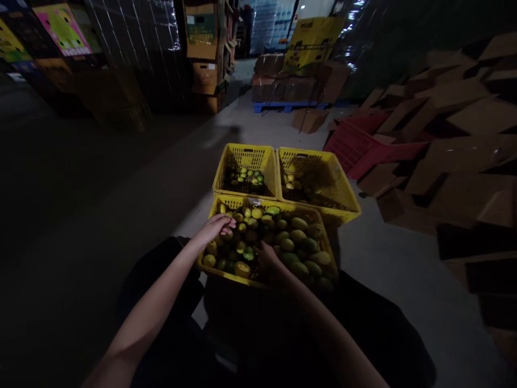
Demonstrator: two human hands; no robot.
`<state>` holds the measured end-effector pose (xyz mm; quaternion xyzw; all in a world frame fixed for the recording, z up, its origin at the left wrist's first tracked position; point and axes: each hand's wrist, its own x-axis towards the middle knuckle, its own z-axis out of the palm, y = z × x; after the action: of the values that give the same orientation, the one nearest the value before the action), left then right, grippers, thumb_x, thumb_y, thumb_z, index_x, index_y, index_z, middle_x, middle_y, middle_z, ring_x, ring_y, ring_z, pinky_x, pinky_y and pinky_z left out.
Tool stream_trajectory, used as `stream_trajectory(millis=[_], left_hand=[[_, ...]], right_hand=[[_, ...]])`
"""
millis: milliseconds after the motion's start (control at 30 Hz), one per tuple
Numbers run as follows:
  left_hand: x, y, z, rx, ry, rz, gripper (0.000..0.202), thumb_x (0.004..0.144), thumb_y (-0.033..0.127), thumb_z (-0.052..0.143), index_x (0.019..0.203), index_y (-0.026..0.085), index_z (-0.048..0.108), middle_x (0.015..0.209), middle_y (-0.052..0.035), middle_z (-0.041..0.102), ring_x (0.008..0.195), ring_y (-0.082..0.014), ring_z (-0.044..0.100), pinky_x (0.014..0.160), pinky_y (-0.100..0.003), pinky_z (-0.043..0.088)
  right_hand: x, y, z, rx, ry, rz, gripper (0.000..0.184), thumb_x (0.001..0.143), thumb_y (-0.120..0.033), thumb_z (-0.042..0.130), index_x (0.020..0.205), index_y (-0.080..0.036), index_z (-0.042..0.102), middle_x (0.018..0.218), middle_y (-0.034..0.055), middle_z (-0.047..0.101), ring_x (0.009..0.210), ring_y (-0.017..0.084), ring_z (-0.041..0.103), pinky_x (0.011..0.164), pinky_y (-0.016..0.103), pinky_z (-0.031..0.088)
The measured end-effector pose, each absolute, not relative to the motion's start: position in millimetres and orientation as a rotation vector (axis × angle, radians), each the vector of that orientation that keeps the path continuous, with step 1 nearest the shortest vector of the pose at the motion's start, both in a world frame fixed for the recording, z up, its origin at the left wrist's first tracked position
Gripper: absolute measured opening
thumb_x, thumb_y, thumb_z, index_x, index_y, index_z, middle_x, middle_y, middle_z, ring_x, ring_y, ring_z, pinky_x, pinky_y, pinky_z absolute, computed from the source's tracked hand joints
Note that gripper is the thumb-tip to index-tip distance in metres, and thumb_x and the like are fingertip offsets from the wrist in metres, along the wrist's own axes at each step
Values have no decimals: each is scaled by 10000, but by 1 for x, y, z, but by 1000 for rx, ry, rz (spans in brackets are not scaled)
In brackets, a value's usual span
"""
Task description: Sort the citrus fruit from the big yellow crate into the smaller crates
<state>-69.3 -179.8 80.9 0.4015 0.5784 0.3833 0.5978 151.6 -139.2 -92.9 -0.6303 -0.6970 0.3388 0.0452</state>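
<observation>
1. From where I stand, three yellow crates sit together on the floor [181,178]: one near crate [232,278] and two behind, the left rear crate [220,175] and the right rear crate [339,186].
2. One red crate [351,148] lies tipped to the right, against a heap of cardboard boxes [448,156] too jumbled to count; together they crowd that side.
3. Beyond the crates, one blue pallet [286,107] carries boxes, with one carton [310,120] on the floor before it. A tall box stack [204,78] stands farther left.
4. The fruit [299,235], green and yellow, packs the near crate, too many to count; smaller clusters lie in both rear crates.
5. Two hands are at the near crate. The left hand [220,225] is above its left side, its grip loosely parted, fingers bent.
6. The right hand [267,256] reaches low among the fruit near the middle; shadow hides its grip, so I cannot tell its state.
</observation>
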Motion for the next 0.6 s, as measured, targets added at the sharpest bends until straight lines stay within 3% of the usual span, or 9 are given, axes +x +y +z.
stream_trajectory(millis=[100, 233, 333, 467, 600], left_hand=[[-59, -170, 74, 1008, 1382, 832, 229, 869, 252, 457, 873, 150, 662, 914, -48, 722, 641, -93, 615, 635, -207, 444], [-34, -151, 51, 1189, 1538, 674, 286, 905, 255, 402, 962, 144, 659, 984, -63, 722, 689, -101, 644, 642, -200, 469], [-11, -140, 24, 1256, 1618, 557, 272, 907, 228, 415, 955, 134, 666, 977, -80, 726, 770, -137, 666, 671, -215, 483], [17, -143, -15, 1381, 1763, 357, 213, 849, 221, 559, 1012, 131, 664, 1065, -141, 712, 1005, -248, 656, 820, -295, 475], [38, -148, -47, 1476, 1910, 192, 437, 832, 227, 598, 1239, 70, 560, 1198, -262, 634, 1166, -363, 578, 927, -406, 424]], right_hand=[[148, -141, -80, -1835, -1829, 1198, 220, 804, -350, 609, 872, -148, 660, 815, 93, 712, 864, 270, 661, 742, 339, 503], [143, -131, -36, -1591, -1459, 1322, 373, 783, -538, 563, 724, -176, 627, 624, 22, 643, 692, 217, 641, 648, 325, 517], [161, -120, 12, -1383, -1226, 1297, 413, 759, -595, 557, 796, -188, 618, 679, 14, 655, 715, 187, 640, 686, 304, 525], [220, -121, 63, -1179, -968, 1199, 382, 687, -533, 663, 943, -264, 576, 759, -22, 646, 802, 172, 635, 696, 287, 530], [263, -134, 76, -1037, -780, 1231, 318, 756, -589, 524, 810, -277, 553, 729, 8, 629, 790, 201, 629, 674, 335, 543]])
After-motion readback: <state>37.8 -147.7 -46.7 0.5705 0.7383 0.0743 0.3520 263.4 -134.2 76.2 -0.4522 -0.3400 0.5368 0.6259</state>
